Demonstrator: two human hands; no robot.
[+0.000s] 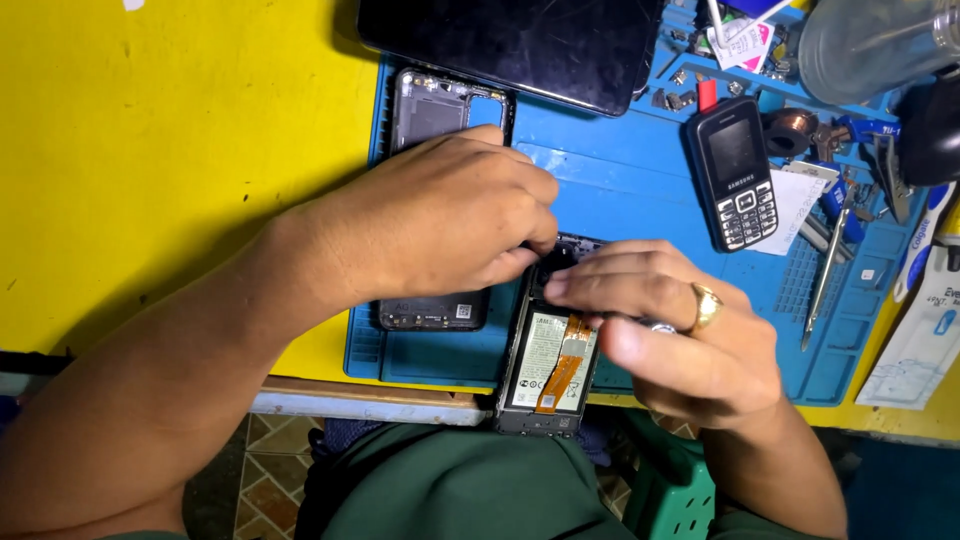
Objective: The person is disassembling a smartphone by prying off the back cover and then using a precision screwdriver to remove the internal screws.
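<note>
Opened phone (548, 365) under curled hands (fingertips meeting)

Two hands (440, 220) (670, 320), one opened phone (545, 365), one back cover (437, 110), one keypad phone (738, 172), one tablet (510, 45), one tweezers (828, 265).

Yellow table (150, 150) carries a blue work mat (620, 170); white packet (925, 340) beside.

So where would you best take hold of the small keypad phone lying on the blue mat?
Probably by the long side edges of the keypad phone, pinched from above. It lies flat, face up on the blue mat, with bare mat along its left edge; paper and tweezers crowd its right.
</note>
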